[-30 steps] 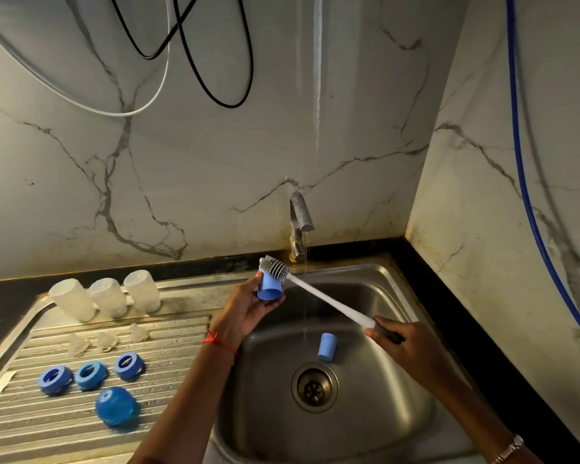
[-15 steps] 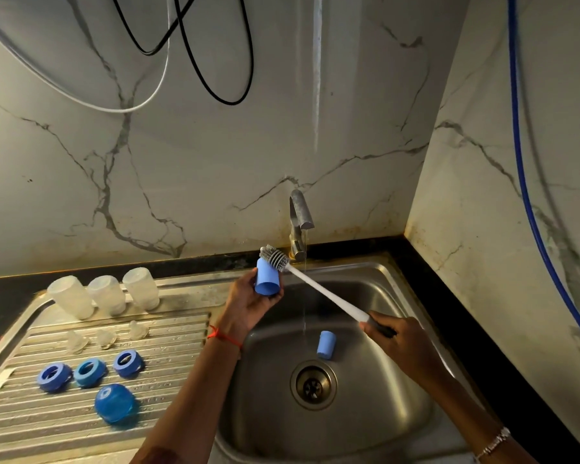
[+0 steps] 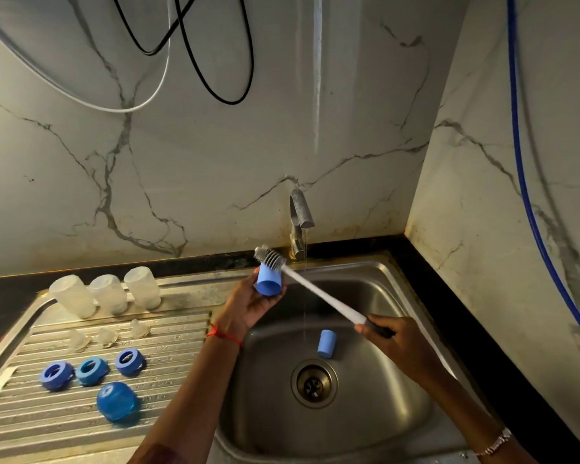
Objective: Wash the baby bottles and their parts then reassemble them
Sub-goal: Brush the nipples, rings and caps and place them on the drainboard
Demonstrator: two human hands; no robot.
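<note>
— Marbled wall panels [image 3: 215, 162] meet in a corner behind a steel sink [image 3: 387, 267]. What hangs on them?
— Two black cables [image 3: 228, 98] and a white cable [image 3: 114, 108] loop down on the left. A blue hose [image 3: 519, 182] runs down the right-hand wall.
— And the faucet [image 3: 300, 212]?
— It stands at the back rim, and a thin thread of water falls from it into the basin.
— Where are the hands?
— Both are over the basin. The left hand [image 3: 252, 303] has its fingers curled round a blue cap [image 3: 268, 284], held up near the faucet. The right hand [image 3: 392, 336] grips the dark handle of a bottle brush [image 3: 322, 298]. The white shaft slants up to the left, and the bristle head touches the top of that cap.
— Any other part in the basin?
— A second blue cap [image 3: 326, 343] lies on its side on the basin floor, just beyond the drain [image 3: 313, 383].
— And the other parts?
— They sit on the ribbed drainboard [image 3: 31, 430] to the left. Three clear bottles [image 3: 108, 294] stand in a row at the back, with three clear nipples [image 3: 108, 336] in front of them. Next come three blue rings [image 3: 92, 371], and nearest the camera is a blue domed cap [image 3: 118, 401].
— Anything on the wrists?
— A red thread [image 3: 223, 334] on the left, a bracelet [image 3: 494, 445] on the right.
</note>
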